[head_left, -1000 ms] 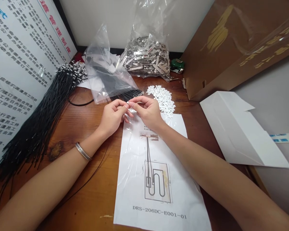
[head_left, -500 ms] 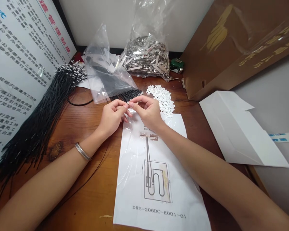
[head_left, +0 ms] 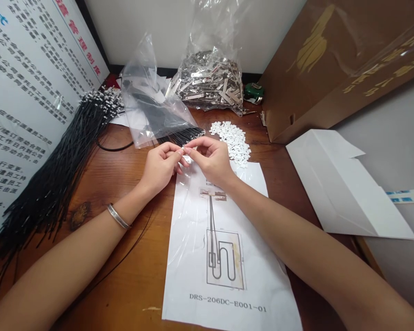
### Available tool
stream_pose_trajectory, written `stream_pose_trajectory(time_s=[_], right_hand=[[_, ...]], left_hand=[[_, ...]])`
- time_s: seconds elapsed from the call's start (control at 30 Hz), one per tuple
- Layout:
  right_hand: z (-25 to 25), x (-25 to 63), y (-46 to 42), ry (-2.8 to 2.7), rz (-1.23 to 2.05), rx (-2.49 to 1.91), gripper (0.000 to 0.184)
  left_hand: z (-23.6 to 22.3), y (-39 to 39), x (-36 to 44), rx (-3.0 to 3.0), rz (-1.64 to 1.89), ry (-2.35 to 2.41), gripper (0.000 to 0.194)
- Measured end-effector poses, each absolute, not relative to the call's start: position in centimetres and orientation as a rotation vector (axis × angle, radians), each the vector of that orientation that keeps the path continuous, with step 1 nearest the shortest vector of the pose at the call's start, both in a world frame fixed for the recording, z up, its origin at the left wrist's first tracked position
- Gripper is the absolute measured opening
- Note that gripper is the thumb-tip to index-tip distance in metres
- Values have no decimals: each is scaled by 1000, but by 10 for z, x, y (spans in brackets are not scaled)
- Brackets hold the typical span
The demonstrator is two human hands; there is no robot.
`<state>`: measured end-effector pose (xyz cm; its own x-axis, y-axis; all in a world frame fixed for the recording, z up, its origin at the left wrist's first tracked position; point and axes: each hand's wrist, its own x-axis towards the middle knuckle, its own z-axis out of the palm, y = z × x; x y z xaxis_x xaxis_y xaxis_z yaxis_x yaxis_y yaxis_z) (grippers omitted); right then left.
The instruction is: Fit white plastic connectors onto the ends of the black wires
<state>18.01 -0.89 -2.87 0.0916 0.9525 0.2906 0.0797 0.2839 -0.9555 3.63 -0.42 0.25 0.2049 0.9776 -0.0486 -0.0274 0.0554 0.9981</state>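
Note:
My left hand (head_left: 162, 165) and my right hand (head_left: 212, 161) meet fingertip to fingertip above the top edge of a printed sheet. A thin black wire (head_left: 133, 248) runs up from the lower left into my closed left hand. With thumb and forefinger, my right hand pinches a tiny white connector (head_left: 183, 147), mostly covered by the fingertips. Just beyond the hands lie a pile of small white connectors (head_left: 236, 142) and a bundle of black wires (head_left: 181, 134) partly inside a clear plastic bag (head_left: 148, 110).
A plastic sleeve covers the printed drawing (head_left: 193, 285). Behind stands a bag of metal strips (head_left: 210, 82) beside a green tape measure (head_left: 253, 93). A large black wire bundle (head_left: 58, 170) lies left. A brown box (head_left: 296, 69) and folded white card (head_left: 345, 188) are right.
Both hands hold nearly the same place and grip. The fingertips have shifted very slightly, and less of the tiny white piece shows between them.

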Motion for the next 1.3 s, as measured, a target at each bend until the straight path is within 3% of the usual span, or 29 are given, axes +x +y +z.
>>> stream_pose_trajectory(time_s=[0.43,0.77,1.3], right_hand=[[-28,179,-6,-1225,908,-1059,13],[-28,181,-7,-1390,1150,-920,59],[-24,184,-6,-1332,1348,-804,67]], left_hand=[[-4,-1,35,1252,1055,1090,9],[-2,-1,30,1341,923,919,18],[-8,-1,29,1377,839,714,34]])
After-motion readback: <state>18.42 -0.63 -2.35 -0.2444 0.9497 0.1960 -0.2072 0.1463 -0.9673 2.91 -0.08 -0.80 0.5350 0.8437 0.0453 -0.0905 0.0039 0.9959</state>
